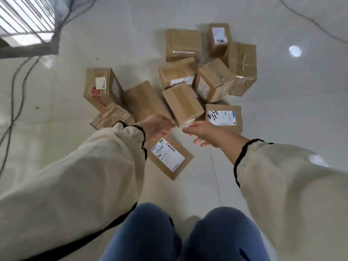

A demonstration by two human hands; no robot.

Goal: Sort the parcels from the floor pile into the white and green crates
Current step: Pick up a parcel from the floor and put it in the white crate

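Several brown cardboard parcels lie in a pile on the pale tiled floor [282, 110]. A tilted parcel [182, 103] sits in the middle of the pile, just beyond my fingertips. My left hand [158, 127] reaches toward its near left corner with fingers straight, holding nothing. On the other side my right hand [205, 133] stretches toward the near right corner, fingers extended and empty. A flat parcel with a white label [169, 159] lies on the floor under both hands. No crate is in view.
Another labelled parcel [224, 116] lies right of my right hand. Dark cables [17, 87] trail over the floor at the left. A barred window or railing [26, 17] fills the top left corner. My knees in blue jeans [182, 234] are at the bottom.
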